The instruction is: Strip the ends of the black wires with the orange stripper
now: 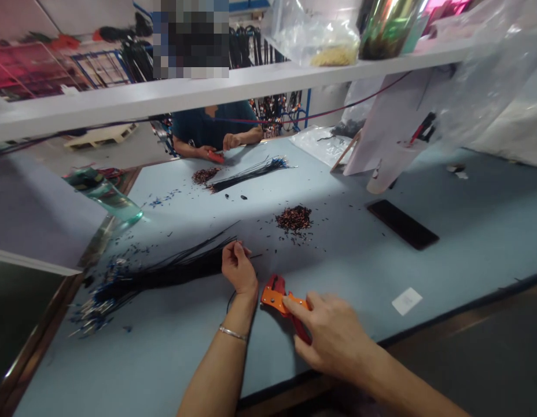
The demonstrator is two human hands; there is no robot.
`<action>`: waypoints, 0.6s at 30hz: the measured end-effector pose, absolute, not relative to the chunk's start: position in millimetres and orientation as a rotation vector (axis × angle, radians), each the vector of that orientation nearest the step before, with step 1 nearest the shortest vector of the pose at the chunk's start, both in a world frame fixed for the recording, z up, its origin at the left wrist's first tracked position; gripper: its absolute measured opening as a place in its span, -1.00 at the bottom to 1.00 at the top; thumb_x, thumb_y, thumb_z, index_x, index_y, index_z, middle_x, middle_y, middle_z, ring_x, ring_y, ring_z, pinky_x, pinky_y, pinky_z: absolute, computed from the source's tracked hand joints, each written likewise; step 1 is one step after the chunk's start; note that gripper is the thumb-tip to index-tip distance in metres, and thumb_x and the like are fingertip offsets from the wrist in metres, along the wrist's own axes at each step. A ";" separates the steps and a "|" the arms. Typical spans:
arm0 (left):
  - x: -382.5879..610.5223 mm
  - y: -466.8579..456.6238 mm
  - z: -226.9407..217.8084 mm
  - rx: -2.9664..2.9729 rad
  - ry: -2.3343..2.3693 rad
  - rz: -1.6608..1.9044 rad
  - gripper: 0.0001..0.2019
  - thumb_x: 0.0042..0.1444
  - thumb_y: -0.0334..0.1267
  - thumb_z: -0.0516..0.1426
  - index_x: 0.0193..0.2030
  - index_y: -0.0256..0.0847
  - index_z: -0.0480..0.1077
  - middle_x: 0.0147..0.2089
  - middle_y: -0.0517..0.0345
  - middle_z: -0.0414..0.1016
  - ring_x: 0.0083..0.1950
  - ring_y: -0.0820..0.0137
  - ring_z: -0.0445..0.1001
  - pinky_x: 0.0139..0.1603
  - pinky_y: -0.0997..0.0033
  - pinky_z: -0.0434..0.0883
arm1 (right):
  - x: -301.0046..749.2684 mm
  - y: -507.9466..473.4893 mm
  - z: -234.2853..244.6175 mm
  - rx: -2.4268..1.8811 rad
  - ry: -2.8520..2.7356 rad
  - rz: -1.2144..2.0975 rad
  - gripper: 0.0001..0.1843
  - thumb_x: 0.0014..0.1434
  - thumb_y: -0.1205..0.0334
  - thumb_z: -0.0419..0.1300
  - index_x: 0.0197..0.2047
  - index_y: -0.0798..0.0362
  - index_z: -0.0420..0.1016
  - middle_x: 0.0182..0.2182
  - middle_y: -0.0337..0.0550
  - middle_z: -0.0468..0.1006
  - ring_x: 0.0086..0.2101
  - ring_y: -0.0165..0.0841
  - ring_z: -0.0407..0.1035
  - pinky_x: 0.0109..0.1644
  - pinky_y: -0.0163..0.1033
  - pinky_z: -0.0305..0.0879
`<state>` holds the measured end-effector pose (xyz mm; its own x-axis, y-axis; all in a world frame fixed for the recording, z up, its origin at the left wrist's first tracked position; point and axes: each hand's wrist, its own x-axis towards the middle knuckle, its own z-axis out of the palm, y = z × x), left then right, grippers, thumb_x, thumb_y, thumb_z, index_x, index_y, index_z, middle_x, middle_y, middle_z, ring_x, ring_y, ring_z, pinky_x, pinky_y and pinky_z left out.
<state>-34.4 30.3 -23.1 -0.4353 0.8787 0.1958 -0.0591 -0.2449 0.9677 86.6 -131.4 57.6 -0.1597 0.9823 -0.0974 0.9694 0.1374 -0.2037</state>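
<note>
My left hand [238,267] rests on the blue table [468,220], its fingers pinched on the near end of a thin black wire from the bundle of black wires [164,272] that fans out to the left. My right hand [331,333] is closed around the handles of an orange and red crimping plier [279,301], whose jaws point toward my left wrist. A small heap of dark metal terminals [294,219] lies just beyond both hands.
A black phone [402,224] and a white card [406,301] lie to the right. A clear bottle [106,194] lies at the left edge. Across the table a person's hands [220,147] work beside another wire bundle [246,172] and terminal heap [204,175]. A white shelf [234,87] crosses overhead.
</note>
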 end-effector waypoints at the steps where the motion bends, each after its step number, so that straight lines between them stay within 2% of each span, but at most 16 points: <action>1: -35.8 31.5 -22.2 1.010 1.302 1.785 -0.83 0.10 -0.17 0.08 -0.35 -0.24 0.30 -0.53 0.31 0.29 -0.53 0.55 0.28 -0.46 0.57 0.27 | 86.8 -128.8 57.3 -1.956 -2.348 0.318 -0.49 -0.01 0.17 0.14 0.08 -0.10 0.36 -0.35 -0.07 0.47 -0.38 -0.25 0.30 -0.33 -0.22 -0.02; 5: -46.0 38.5 -15.0 0.934 1.290 1.876 -0.85 0.09 -0.19 0.09 -0.36 -0.23 0.28 -0.54 0.33 0.28 -0.56 0.57 0.26 -0.50 0.58 0.23 | 97.8 -101.7 60.5 -1.846 -2.460 0.228 -0.54 0.00 0.25 0.14 0.03 -0.04 0.42 -0.33 -0.01 0.46 -0.33 -0.23 0.28 -0.26 -0.18 -0.03; 13: -60.7 48.3 -17.4 0.929 1.382 1.893 -0.85 0.10 -0.20 0.08 -0.40 -0.23 0.27 -0.60 0.36 0.23 -0.59 0.57 0.23 -0.52 0.58 0.18 | 106.1 -53.1 76.4 -1.512 -2.759 0.331 -0.58 -0.01 0.21 0.18 -0.02 -0.16 0.47 -0.32 -0.07 0.48 -0.33 -0.24 0.33 -0.19 -0.16 0.00; 18: -57.5 49.0 -20.3 0.909 1.408 1.860 -0.86 0.08 -0.20 0.07 -0.39 -0.23 0.27 -0.56 0.35 0.25 -0.58 0.58 0.24 -0.52 0.57 0.18 | 133.5 -21.1 91.9 -1.473 -2.915 0.267 -0.52 -0.06 0.26 0.20 -0.01 -0.20 0.49 -0.35 -0.09 0.50 -0.34 -0.23 0.35 -0.17 -0.14 0.04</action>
